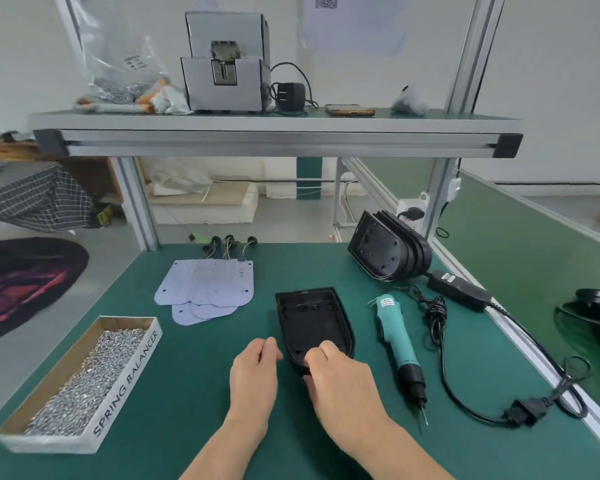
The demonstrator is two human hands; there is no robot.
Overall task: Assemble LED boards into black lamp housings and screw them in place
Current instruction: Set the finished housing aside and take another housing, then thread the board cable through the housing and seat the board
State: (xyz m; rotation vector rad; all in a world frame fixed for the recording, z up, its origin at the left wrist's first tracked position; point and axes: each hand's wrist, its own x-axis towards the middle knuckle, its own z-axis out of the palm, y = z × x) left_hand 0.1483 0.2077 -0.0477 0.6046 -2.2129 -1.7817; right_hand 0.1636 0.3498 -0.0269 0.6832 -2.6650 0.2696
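At the green bench, my right hand curls over the rounded near end of an empty black lamp housing and grips its rim. My left hand sits just beside the housing's left edge, fingers loosely bent and holding nothing; whether the fingertips touch the plastic I cannot tell.

The housing lies open side up at the centre of the bench. Its long axis runs from 12 o'clock at the square end to 6 o'clock at the rounded end under my grip.

No board is in it yet, so I judge the fitting step has not begun. The fanned pile of LED boards lies at about 11 o'clock from my left hand, well apart from the housing, rounded ends pointing roughly toward me like the housing's own. The left hand is the nearer and the free one, so the reach looks to be its job.

The electric screwdriver lies at 3 o'clock of the housing, and the tray of screws at 9 o'clock.
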